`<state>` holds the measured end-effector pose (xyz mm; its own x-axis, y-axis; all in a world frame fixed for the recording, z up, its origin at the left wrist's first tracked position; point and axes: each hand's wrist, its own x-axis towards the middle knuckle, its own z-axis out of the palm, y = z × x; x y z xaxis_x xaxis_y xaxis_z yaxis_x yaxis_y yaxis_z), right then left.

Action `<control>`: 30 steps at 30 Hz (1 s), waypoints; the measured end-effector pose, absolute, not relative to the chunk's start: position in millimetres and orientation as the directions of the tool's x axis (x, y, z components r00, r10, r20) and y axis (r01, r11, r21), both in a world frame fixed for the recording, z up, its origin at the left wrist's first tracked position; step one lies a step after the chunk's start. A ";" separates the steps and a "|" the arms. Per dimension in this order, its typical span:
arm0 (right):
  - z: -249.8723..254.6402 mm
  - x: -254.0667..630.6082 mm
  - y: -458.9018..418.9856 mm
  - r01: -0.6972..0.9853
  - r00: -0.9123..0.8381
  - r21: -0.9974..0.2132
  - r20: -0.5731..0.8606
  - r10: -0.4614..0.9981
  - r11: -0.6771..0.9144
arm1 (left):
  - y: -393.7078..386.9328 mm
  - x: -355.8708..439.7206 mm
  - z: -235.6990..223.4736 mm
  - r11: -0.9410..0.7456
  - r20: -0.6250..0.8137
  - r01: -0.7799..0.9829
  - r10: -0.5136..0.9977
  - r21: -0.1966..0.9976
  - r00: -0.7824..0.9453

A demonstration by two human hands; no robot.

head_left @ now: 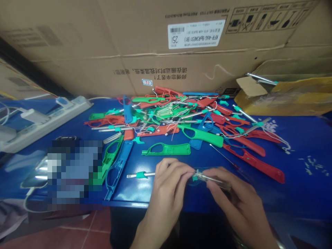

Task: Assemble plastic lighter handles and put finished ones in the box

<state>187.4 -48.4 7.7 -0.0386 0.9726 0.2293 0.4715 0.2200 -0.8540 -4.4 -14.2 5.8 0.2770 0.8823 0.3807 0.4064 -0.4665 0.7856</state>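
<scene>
My right hand (233, 190) grips a clear lighter fuel tank (216, 181), lying slantwise between thumb and fingers. At the tank's whitish valve end, the thumb and fingertips of my left hand (172, 183) are pinched together; any smaller part in them is hidden. Below my fingers lies a blue lighter shell half (191, 180), mostly covered. A metal lighter tube (149, 174) with a teal collar (141, 175) sticks out left from behind my left hand. Just beyond my hands rests a green shell half (168, 149), hollow side up.
Red, green and blue lighter shells, tubes and wires form a pile (166, 114) at the back. A screwdriver (223, 154) lies right of centre, small white pieces (313, 166) farther right. A phone (38, 171) and power strip (49, 121) are left; cardboard (103, 62) stands behind.
</scene>
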 end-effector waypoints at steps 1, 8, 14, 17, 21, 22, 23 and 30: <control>8.2 187.5 -48.2 0.471 -0.050 -0.853 0.229 0.972 0.225 | -14.3 -4.5 5.6 -0.469 0.383 0.407 0.881 0.784 0.277; 11.3 187.5 -46.3 0.468 -0.088 -0.847 0.240 0.967 0.253 | -14.0 -5.5 6.2 -0.481 0.394 0.402 0.874 0.779 0.284; 13.6 188.5 -41.5 0.456 -0.112 -0.845 0.259 0.959 0.281 | -13.1 -5.3 4.9 -0.490 0.401 0.402 0.870 0.774 0.288; 15.0 189.7 -40.1 0.450 -0.122 -0.847 0.256 0.959 0.283 | -14.0 -6.4 4.2 -0.500 0.408 0.396 0.863 0.770 0.297; 13.9 190.1 -39.9 0.445 -0.116 -0.862 0.216 0.969 0.245 | -15.0 -8.2 4.1 -0.514 0.426 0.394 0.856 0.762 0.293; 13.2 189.8 -40.3 0.441 -0.113 -0.868 0.201 0.973 0.230 | -14.8 -8.3 4.1 -0.514 0.427 0.393 0.856 0.763 0.290; 12.5 189.5 -40.8 0.436 -0.106 -0.874 0.188 0.976 0.216 | -14.5 -8.0 4.2 -0.512 0.428 0.392 0.857 0.764 0.287; 10.7 188.0 -46.0 0.461 0.023 -0.867 0.227 0.974 0.191 | -13.5 -2.8 7.8 -0.514 0.470 0.384 0.857 0.767 0.211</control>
